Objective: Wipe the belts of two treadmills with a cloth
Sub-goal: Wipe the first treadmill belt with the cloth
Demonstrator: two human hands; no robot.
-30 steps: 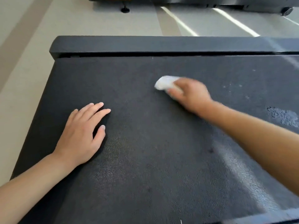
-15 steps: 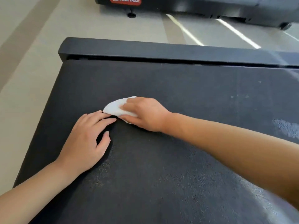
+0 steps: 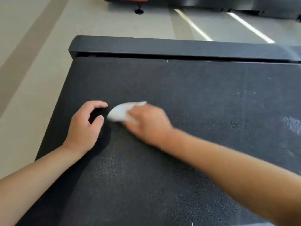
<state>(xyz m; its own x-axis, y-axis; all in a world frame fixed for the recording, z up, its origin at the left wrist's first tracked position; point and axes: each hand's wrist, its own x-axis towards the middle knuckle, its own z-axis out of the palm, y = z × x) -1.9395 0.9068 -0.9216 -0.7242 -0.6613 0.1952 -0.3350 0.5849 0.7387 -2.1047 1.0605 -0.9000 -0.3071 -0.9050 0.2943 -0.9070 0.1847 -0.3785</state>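
Black, pebbled rubber fills the head view: the treadmill belt, matte and grainy, with a smooth dark end cap across its far edge. Half a second ago the left hand lay flat with fingers stretched forward; now its fingers are curled in, arched over the belt and holding nothing, thumb tip near the forefinger. The white cloth sat tucked against those fingertips then; now it lies just beside them with a narrow strip of belt between, a soft crumpled wedge pointing left. The right hand grips it from the right, fingers folded over its near half, pressing it onto the belt; hand and forearm are motion-blurred.

Right of the hands the belt carries pale specks and a shiny wet-looking patch at the frame edge. Beyond the end cap lies beige floor with two white stripes, and a second treadmill with a red label at the top. The right forearm crosses the belt's near right corner, covering it.
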